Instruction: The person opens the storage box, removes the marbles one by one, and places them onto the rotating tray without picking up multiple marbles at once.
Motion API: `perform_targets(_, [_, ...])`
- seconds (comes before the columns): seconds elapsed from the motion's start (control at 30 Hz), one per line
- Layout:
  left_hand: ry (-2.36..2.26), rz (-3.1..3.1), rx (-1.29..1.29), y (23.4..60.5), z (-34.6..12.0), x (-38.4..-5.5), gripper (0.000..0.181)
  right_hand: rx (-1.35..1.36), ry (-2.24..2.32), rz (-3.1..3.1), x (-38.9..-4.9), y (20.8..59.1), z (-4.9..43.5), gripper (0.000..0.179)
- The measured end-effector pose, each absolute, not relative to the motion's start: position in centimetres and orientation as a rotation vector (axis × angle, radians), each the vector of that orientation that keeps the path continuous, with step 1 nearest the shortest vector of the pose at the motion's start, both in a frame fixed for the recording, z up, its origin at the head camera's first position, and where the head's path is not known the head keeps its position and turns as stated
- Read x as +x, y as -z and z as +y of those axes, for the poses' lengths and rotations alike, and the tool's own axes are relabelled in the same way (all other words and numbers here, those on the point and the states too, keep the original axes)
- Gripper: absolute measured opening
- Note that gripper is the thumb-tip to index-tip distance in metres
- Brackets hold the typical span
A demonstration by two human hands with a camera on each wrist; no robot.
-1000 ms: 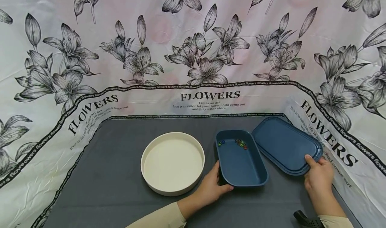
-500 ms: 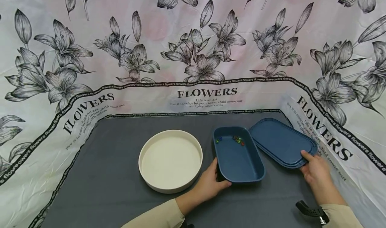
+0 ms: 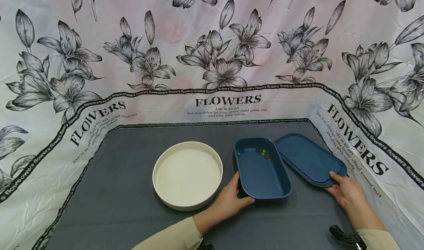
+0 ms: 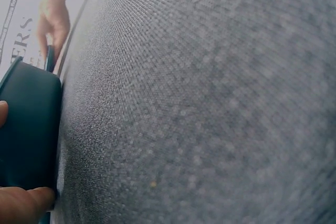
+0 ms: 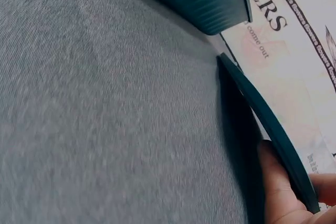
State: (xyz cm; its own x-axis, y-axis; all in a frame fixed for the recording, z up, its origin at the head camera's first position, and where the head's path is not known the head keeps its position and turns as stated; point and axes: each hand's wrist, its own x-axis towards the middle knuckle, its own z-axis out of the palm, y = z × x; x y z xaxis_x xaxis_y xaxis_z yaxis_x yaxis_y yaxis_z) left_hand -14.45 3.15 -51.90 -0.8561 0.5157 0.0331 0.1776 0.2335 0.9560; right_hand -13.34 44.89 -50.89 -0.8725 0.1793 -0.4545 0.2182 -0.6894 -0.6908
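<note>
A blue rectangular box [image 3: 265, 176] stands uncovered on the grey cloth in the head view. Small shiny coloured beads [image 3: 262, 153] lie inside it near its far end, with a few more by the left wall. My left hand [image 3: 228, 203] grips the box at its near left corner, thumb along the near wall and fingers at the left side. To the right, my right hand [image 3: 352, 194] pinches the near right corner of a matching blue lid [image 3: 309, 158]. In the right wrist view the lid [image 5: 270, 124] is tilted, with a shadow on the cloth below it.
A round cream tray [image 3: 187, 174] with a low rim sits left of the box, beside my left hand. Grey cloth [image 3: 112, 191] covers the table, and a white flower-printed border [image 3: 228, 110] runs along the back and sides.
My right hand has brought the lid slightly down and nearer to me. The head view has shifted a little. The box, beads, tray and left hand keep their places.
</note>
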Motion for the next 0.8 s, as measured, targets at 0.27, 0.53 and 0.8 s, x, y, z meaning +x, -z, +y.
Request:
perform_targets(0.27, [-1.672,2.215,0.656,52.0,3.2,-14.4,0.104,0.713,2.489,1.442,-12.4,50.9,45.7,0.045])
perform_targets(0.53, [-1.683,2.232,0.647,52.0,2.9,-14.4,0.103,0.668,2.044,1.860,-12.1,50.3,45.4,0.047])
perform_targets(0.8, [-1.731,2.151,0.651,51.8,3.3,-14.5,0.105,0.648,1.739,2.138,-10.9,49.4,45.6,0.043])
